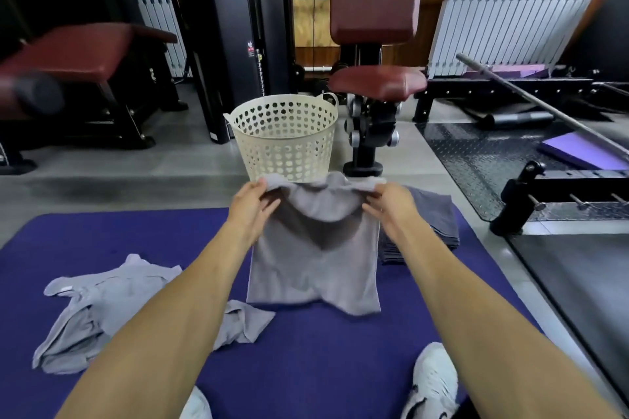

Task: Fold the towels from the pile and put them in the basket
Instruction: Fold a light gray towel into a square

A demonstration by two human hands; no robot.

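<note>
A grey towel (315,269) hangs in front of me above the purple mat (306,367). My left hand (250,206) pinches its top left corner and my right hand (391,202) pinches its top right corner; the top edge sags between them. Its lower edge touches the mat. A loose pile of crumpled grey towels (102,309) lies on the mat at the left. A stack of folded darker grey towels (432,221) sits on the mat behind my right hand. The cream perforated basket (286,133) stands on the floor just beyond the mat.
A gym machine with a dark red seat (377,82) stands right of the basket. A red bench (78,51) is at the far left. A barbell (544,105) and black steel frame (531,194) lie at the right. My white shoes (435,381) rest on the mat.
</note>
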